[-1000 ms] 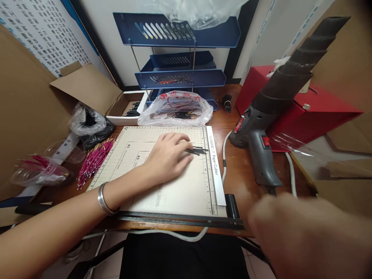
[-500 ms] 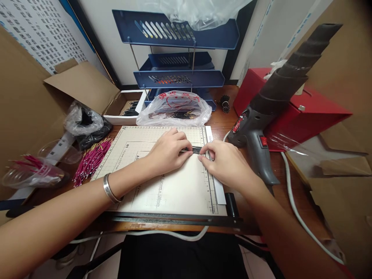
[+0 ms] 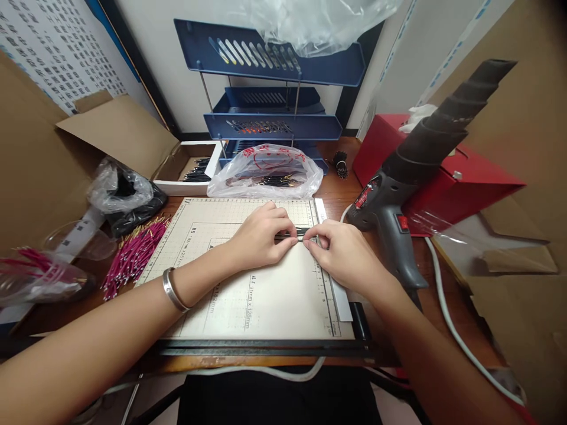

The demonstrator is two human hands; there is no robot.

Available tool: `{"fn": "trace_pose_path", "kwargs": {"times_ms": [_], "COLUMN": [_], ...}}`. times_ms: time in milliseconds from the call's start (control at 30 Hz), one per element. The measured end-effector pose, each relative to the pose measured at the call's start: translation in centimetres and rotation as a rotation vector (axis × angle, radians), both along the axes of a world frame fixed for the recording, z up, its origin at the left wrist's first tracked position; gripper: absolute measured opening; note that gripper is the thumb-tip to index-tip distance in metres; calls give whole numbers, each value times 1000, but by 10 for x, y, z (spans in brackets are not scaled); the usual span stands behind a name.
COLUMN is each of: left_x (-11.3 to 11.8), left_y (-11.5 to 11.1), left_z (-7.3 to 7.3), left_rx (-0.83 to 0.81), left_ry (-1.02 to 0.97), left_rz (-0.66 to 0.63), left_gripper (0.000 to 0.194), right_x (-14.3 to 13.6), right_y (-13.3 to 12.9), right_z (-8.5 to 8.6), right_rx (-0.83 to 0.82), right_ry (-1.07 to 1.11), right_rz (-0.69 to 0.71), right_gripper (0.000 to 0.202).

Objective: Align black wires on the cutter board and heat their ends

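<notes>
The left hand (image 3: 268, 237) pinches the black wires (image 3: 303, 231) at two o'clock on the cutter (image 3: 287, 301); the right hand (image 3: 340, 251) grips their three-o'clock end. From the cutter's middle, pink wires (image 3: 135, 254) lie toward nine, the heat gun (image 3: 401, 198) two, the bag (image 3: 266, 188) twelve

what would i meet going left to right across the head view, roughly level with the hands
Clear tub, pile of pink sticks, left hand, black sticks, right hand, grey heat gun.

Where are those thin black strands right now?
In the head view, the thin black strands lie between the fingers of the left hand and right hand, over the paper cutter's board, toward its right edge.
</notes>
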State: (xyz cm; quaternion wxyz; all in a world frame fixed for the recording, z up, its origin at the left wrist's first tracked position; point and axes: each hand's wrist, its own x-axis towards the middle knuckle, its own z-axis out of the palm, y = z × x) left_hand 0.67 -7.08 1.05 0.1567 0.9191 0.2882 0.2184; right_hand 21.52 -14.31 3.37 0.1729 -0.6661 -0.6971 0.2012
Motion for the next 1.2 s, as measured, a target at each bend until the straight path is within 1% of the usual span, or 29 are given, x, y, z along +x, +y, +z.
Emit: {"fn": "trace_pose_path", "kwargs": {"times_ms": [133, 233, 300, 333, 367, 433, 533, 600, 633, 667, 733, 833, 933, 1067, 1200], "left_x": [0, 1, 2, 2, 2, 2, 2, 1, 1, 1, 2, 2, 3, 4, 5], "left_y": [-1, -1, -1, -1, -1, 0, 1, 1, 1, 1, -1, -2, -4, -5, -6], "left_z": [-1, -3, -4, -4, -5, -5, -4, -4, -4, -3, -3, -1, 1, 4, 2], "left_rx": [7, 10, 7, 3, -3, -15, -28, -35, -39, -44, -52, -68, -94, -104, -101], "left_ry": [-1, -16, -24, -25, -25, -27, -32, -29, -26, -23, -16, 3, 26, 58, 60], "left_rz": [-1, 3, 6, 6, 6, 7, 1, 1, 5, 9, 15, 15, 26, 23, 23], "left_gripper": [19, 18, 17, 17, 17, 16, 15, 16, 16, 17, 18, 17, 17, 16, 15], "right_x": [-3, 2, 9, 13, 16, 20, 13, 1, -6, -13, -27, -42, -48, -44, -39], "right_y": [-5, -13, -13, -8, 0, 30, 95, 137, 154, 167, 182, 185, 180, 179, 179], "right_z": [9, 14, 16, 17, 17, 18, 17, 15, 14, 12, 9, 8, 9, 5, -2], "right_rx": [-11, -9, 33, 66, 104, 149, 174, 153, 125, 106, 110, 83, 14, 0, -7], "right_ry": [-62, -113, -123, -118, -110, -109, -150, -163, -162, -159, -162, -218, -270, -304, -344], "right_rz": [-20, -40, -44, -33, -14, 44, 69, 68, 63, 63, 50, 11, -21, -21, 7], "right_gripper": [20, 21, 21, 20, 19, 18, 16, 20, 20, 20, 20, 22, 27, 34, 33]}}
